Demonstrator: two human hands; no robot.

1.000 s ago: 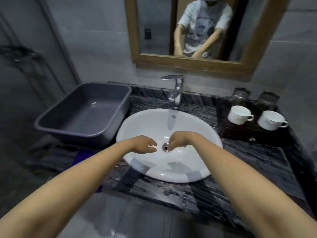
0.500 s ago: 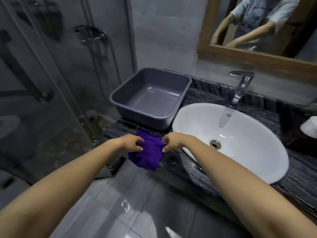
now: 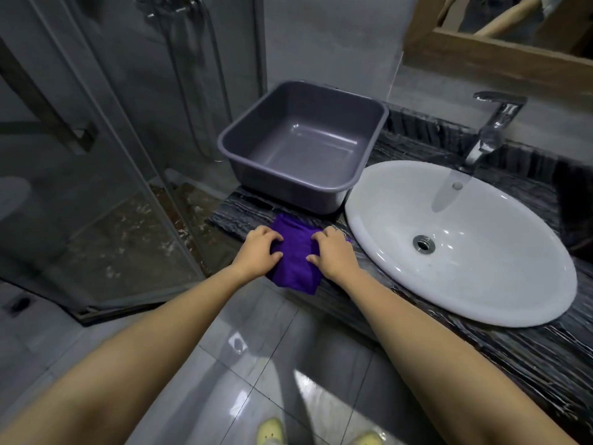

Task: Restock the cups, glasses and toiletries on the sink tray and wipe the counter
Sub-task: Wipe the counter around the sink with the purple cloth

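A purple cloth [image 3: 295, 261] lies on the dark marble counter [image 3: 500, 342], left of the white sink [image 3: 462, 239], with its near edge hanging over the counter's front. My left hand [image 3: 256, 252] grips the cloth's left side with curled fingers. Bunching the right side of the cloth is my right hand [image 3: 333, 252], its fingers curled into the fabric. The tray with the cups is out of view.
An empty grey plastic tub [image 3: 301, 146] stands on the counter just behind the cloth. A chrome tap [image 3: 491, 130] rises behind the sink. A glass shower screen [image 3: 96, 155] is at the left. Grey floor tiles [image 3: 256, 364] lie below, and a wooden mirror frame [image 3: 481, 56] hangs at the top right.
My view swung left from the sink and cups. Both hands left the sink basin, reached the purple cloth and now gather it on the counter.
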